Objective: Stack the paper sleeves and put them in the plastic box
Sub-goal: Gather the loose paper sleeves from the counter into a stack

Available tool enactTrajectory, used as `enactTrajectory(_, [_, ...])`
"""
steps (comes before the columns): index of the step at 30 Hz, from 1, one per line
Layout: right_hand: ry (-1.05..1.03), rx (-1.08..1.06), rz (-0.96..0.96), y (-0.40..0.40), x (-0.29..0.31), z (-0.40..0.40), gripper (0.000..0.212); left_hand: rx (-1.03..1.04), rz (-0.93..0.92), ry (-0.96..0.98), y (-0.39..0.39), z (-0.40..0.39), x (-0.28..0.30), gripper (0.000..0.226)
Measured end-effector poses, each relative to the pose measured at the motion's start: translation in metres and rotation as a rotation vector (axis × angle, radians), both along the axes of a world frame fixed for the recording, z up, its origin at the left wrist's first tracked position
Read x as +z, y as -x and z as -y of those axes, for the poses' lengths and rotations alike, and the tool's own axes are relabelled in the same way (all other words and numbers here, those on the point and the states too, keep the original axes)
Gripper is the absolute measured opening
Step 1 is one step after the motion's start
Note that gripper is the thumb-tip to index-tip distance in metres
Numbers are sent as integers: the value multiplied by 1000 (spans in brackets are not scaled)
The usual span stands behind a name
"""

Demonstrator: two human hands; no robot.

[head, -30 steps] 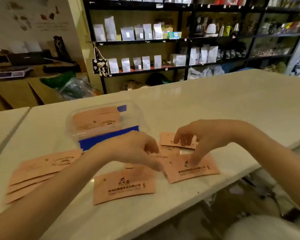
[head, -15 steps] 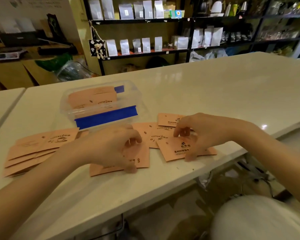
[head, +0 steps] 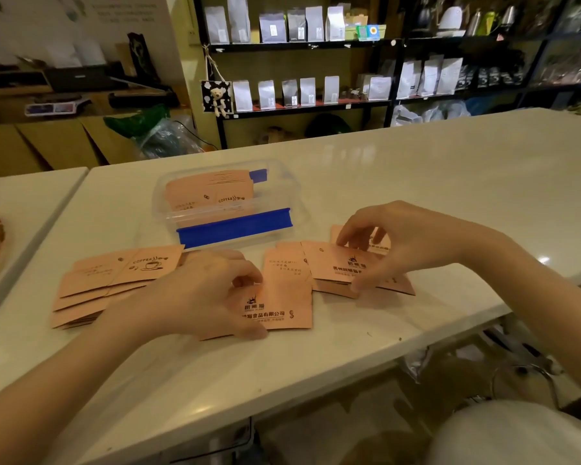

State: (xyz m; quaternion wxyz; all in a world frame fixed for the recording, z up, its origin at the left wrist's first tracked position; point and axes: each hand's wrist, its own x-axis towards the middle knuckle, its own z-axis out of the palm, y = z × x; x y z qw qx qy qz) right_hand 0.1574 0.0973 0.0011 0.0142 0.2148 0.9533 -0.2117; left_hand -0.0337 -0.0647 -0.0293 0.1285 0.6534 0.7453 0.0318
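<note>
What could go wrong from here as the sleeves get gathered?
The sleeves under the right hand lie near the counter's front edge; a sweep could push one off. The fanned pile at left may be forgotten. The plastic box already holds sleeves lying askew, so a new stack might sit crooked.

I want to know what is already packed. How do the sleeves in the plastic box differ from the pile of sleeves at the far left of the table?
The sleeves in the box lie inside clear walls; the left pile lies on the bare table. The boxed ones look squared up; the pile is fanned out. Both are the same orange printed paper, and neither is touched by the hands.
</note>
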Motion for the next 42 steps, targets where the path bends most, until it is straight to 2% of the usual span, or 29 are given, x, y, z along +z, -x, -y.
enactTrajectory(6, [3, 47, -59, 29, 9, 7, 51, 4, -15, -139, 10, 9, 9, 61])
enactTrajectory(12, [34, 107, -231, 70, 20, 19, 49, 96, 2, -311, 38, 29, 30, 57])
enactTrajectory(18, [207, 192, -443, 124, 18, 45, 34, 267, -28, -310, 75, 49, 37, 62])
enactTrajectory(25, [250, 241, -440, 182, 14, 68, 52, 442, 62, -291, 99, 72, 17, 82])
enactTrajectory(28, [168, 273, -388, 198, 8, 78, 54, 468, 161, -332, 102, 77, 4, 77])
enactTrajectory(31, [-11, 360, -333, 206, 1, 85, 58, 514, 289, -406, 104, 82, -5, 69])
enactTrajectory(34, [-191, 442, -261, 209, -3, 89, 60, 556, 393, -480, 108, 88, -12, 99])
enactTrajectory(37, [-346, 487, -255, 210, -7, 91, 60, 628, 372, -467, 108, 92, -16, 109])
enactTrajectory(39, [-421, 513, -239, 211, -10, 92, 60, 619, 327, -456, 107, 92, -15, 106])
enactTrajectory(42, [-501, 554, -227, 209, -16, 93, 60, 560, 158, -386, 108, 91, -13, 97])
